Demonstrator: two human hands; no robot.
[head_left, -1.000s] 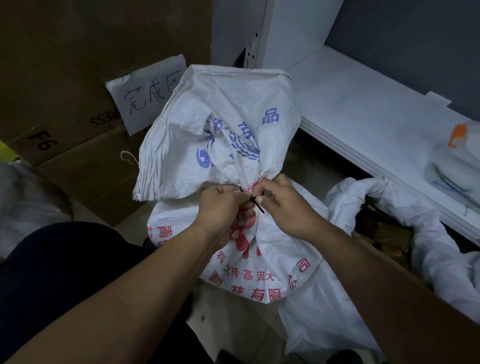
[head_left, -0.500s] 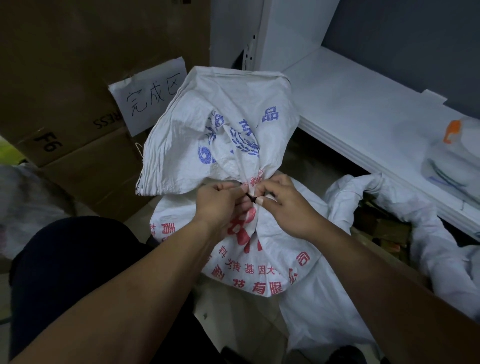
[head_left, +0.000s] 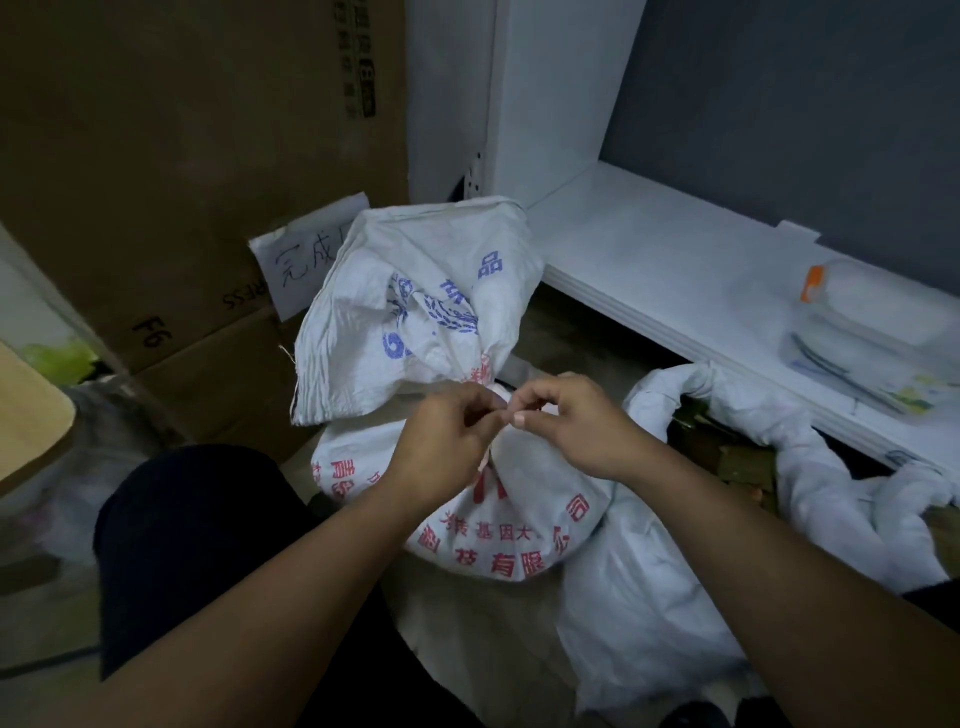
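Head view, frame centre: white woven plastic sack w/ red + blue print (head_left: 415, 291), neck bunched. Left hand (head_left: 441, 441) + right hand (head_left: 576, 426) meet at neck, fingers curled, pinching gathered fabric. White shelf (head_left: 675, 270) upper right, brown cardboard box (head_left: 182, 156) upper left.

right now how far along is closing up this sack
Done: the sack bulges full and its neck is bunched. In hand: the left hand and right hand pinch at that neck; what fastens it is hidden. Left: probably finishing the fastening, then letting go.
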